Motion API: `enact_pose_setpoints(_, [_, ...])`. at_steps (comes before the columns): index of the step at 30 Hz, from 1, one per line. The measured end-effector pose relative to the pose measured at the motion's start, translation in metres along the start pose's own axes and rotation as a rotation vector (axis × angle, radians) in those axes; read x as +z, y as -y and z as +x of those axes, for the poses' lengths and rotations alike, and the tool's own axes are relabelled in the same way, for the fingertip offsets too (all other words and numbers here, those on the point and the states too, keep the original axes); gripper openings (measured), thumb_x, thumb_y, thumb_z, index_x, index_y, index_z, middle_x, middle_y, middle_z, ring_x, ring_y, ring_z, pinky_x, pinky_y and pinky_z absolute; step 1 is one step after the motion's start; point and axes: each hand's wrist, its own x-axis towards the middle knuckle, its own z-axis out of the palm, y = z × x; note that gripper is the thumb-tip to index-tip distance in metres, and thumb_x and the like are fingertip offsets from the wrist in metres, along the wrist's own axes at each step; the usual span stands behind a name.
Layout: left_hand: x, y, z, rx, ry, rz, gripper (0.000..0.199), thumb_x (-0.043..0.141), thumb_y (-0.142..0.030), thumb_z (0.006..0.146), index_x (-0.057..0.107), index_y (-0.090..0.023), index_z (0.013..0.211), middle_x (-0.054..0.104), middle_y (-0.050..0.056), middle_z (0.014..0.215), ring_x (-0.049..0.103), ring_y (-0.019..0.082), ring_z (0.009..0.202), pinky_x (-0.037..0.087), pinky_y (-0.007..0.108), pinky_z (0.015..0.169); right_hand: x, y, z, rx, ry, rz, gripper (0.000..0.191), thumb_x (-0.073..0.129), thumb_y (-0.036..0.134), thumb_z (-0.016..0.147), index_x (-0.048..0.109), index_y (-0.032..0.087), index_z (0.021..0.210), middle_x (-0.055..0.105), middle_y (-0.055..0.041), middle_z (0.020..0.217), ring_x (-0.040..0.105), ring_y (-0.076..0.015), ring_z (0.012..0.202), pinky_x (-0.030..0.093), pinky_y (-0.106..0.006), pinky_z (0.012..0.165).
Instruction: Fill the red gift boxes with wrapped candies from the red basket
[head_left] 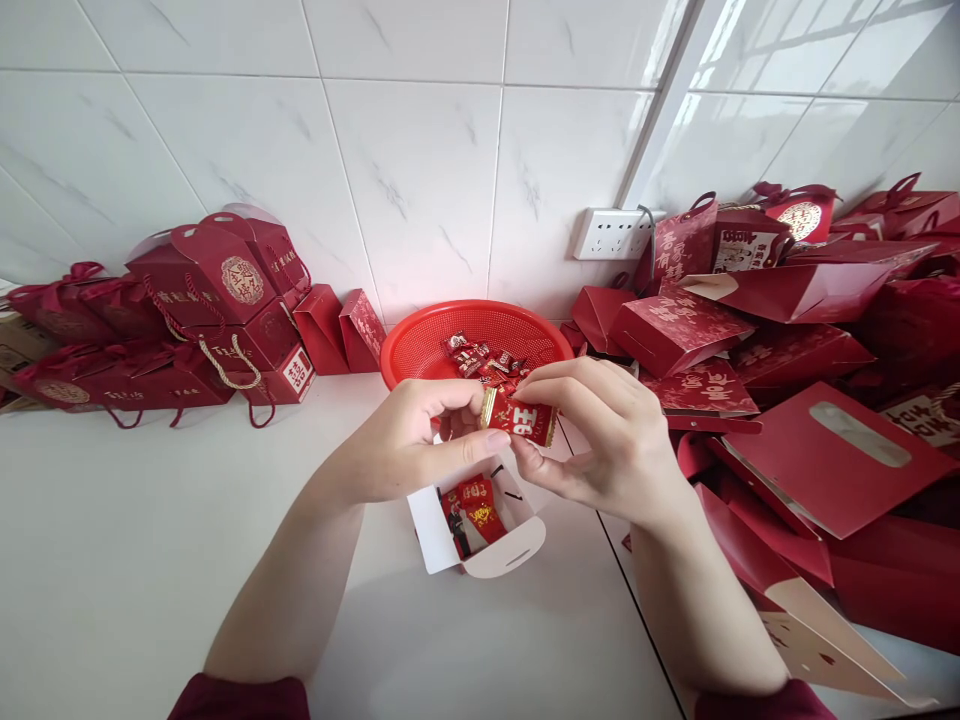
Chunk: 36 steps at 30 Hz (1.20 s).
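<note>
A red wrapped candy [523,421] with gold crimped ends and white lettering is held between both hands. My left hand [409,440] pinches its left end between thumb and fingers. With fingertips and thumb, my right hand [604,430] grips its right side. Just below the hands stands an opened gift box [517,545], white inside, its flaps spread outward. Red and gold wrapped sweets [478,510] lie in it, partly hidden by my left hand. Behind the hands, a red plastic basket [420,335] holds several small wrapped candies [476,355].
Closed red gift boxes [217,290] with rope handles are stacked at the left against the tiled wall. Many red boxes [847,460], some flat or unfolded, pile up at the right. A power strip [615,234] is on the wall. A dark seam runs across the white table [187,520].
</note>
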Motion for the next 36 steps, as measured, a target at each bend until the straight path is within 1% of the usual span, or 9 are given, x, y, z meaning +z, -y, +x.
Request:
enact_pose_setpoints(4, [-0.005,-0.003,-0.004,-0.018,-0.069,0.021,0.024,0.063,-0.025,0.093,0.051,-0.017,0.074,0.048,-0.004,0.069,0.045,0.007,0.064,0.036,0.019,0.056,0.0,0.003,0.0,0.133,0.013,0.134,0.019,0.071,0.026,0.087,0.059,0.02,0.102,0.07,-0.0056,0.093,0.065,-0.0197,0.084,0.052,-0.034,0.075])
enact_pose_setpoints(7, [-0.009,-0.001,-0.006,-0.001,-0.063,-0.021,0.021,0.06,-0.029,0.095,0.055,-0.017,0.078,0.051,-0.003,0.071,0.047,0.008,0.065,0.038,0.021,0.058,-0.001,0.009,0.0,0.274,0.036,0.339,0.017,0.069,0.024,0.09,0.06,0.02,0.103,0.07,-0.0026,0.094,0.065,-0.0155,0.081,0.053,-0.029,0.075])
enact_pose_setpoints(9, [-0.011,0.001,-0.006,0.023,-0.048,-0.065,0.021,0.058,-0.03,0.097,0.056,-0.017,0.08,0.052,-0.003,0.071,0.049,0.008,0.064,0.039,0.022,0.058,-0.003,0.012,0.001,0.383,0.1,0.487,0.014,0.066,0.024,0.092,0.061,0.02,0.104,0.07,-0.0015,0.094,0.065,-0.0141,0.081,0.052,-0.026,0.075])
enact_pose_setpoints(13, [-0.012,0.005,-0.006,0.076,-0.043,-0.116,0.023,0.055,-0.028,0.098,0.056,-0.016,0.078,0.054,-0.003,0.068,0.051,0.008,0.062,0.04,0.022,0.058,-0.004,0.012,0.002,0.543,0.323,0.717,0.012,0.062,0.031,0.096,0.064,0.019,0.097,0.07,-0.0014,0.089,0.064,-0.0145,0.08,0.051,-0.026,0.074])
enact_pose_setpoints(15, [-0.011,0.005,-0.005,0.085,-0.043,-0.126,0.023,0.055,-0.028,0.098,0.055,-0.016,0.077,0.053,-0.003,0.067,0.05,0.008,0.061,0.039,0.021,0.057,-0.003,0.011,0.001,0.59,0.35,0.796,0.017,0.061,0.035,0.096,0.064,0.019,0.092,0.069,-0.0015,0.086,0.063,-0.0146,0.078,0.05,-0.027,0.072])
enact_pose_setpoints(21, [-0.008,-0.001,-0.005,0.036,-0.043,-0.041,0.015,0.062,-0.029,0.093,0.058,-0.017,0.084,0.055,-0.002,0.075,0.051,0.009,0.068,0.041,0.021,0.06,0.001,0.008,-0.002,0.629,0.253,0.893,0.018,0.067,0.035,0.092,0.061,0.018,0.089,0.064,-0.0011,0.081,0.059,-0.0145,0.075,0.049,-0.028,0.07])
enact_pose_setpoints(26, [-0.006,-0.004,-0.005,-0.018,-0.009,0.007,0.012,0.062,-0.029,0.093,0.062,-0.018,0.089,0.057,-0.001,0.077,0.053,0.011,0.07,0.041,0.022,0.06,0.001,0.008,-0.001,0.63,0.24,0.909,0.019,0.069,0.036,0.091,0.061,0.018,0.087,0.062,-0.0011,0.079,0.058,-0.0143,0.073,0.049,-0.027,0.068])
enact_pose_setpoints(32, [-0.005,-0.002,-0.005,-0.045,0.008,-0.051,0.015,0.06,-0.031,0.093,0.061,-0.017,0.088,0.055,-0.001,0.076,0.051,0.011,0.069,0.04,0.023,0.06,0.002,0.007,-0.002,0.617,0.25,0.895,0.015,0.067,0.031,0.092,0.06,0.019,0.086,0.06,0.0004,0.078,0.055,-0.0128,0.072,0.047,-0.026,0.067])
enact_pose_setpoints(36, [-0.004,-0.003,-0.003,-0.054,0.007,-0.014,0.015,0.06,-0.031,0.093,0.061,-0.017,0.088,0.056,-0.001,0.076,0.052,0.011,0.069,0.04,0.022,0.059,0.003,0.007,-0.002,0.594,0.241,0.873,0.013,0.063,0.029,0.094,0.058,0.021,0.102,0.064,-0.0021,0.094,0.06,-0.0145,0.082,0.051,-0.028,0.073])
